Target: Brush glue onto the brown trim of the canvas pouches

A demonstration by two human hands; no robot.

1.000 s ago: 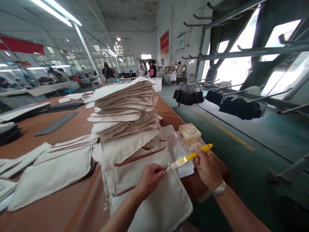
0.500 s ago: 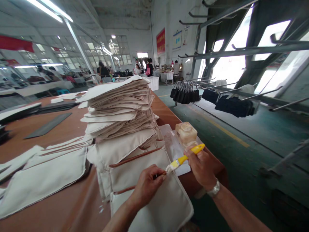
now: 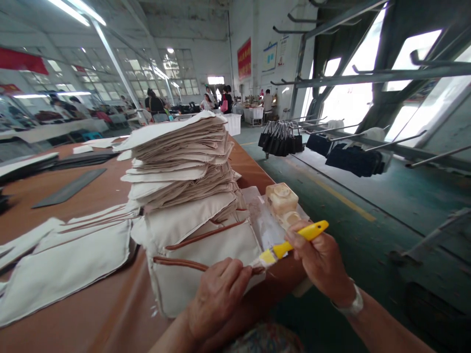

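My right hand (image 3: pixel 320 260) is closed on a yellow-handled brush (image 3: pixel 294 240), whose pale bristles point left, close to the fingertips of my left hand. Closed fingers of my left hand (image 3: pixel 222 289) pinch the brown-edged strip of a cream fabric piece (image 3: pixel 176 284) at the front of the pile. Behind it, another cream piece (image 3: pixel 217 247) with brown trim lies below a tall stack of cream pieces (image 3: pixel 180 147). A translucent glue container (image 3: pixel 282 200) stands behind my right hand, on plastic sheeting (image 3: pixel 261 220) at the table's right edge.
More cream pieces (image 3: pixel 69 269) lie on the brown tabletop (image 3: pixel 125 304) at the left, with a dark strip (image 3: pixel 69 188) and dark pieces behind. To the right, black bags (image 3: pixel 281 139) hang on a metal rack (image 3: pixel 368 77). Several people are in the far background.
The cream piece that hung toward me at the front no longer shows there. My right hand and the brush have shifted right and slightly down. My left hand now lies flatter over the brown edge.
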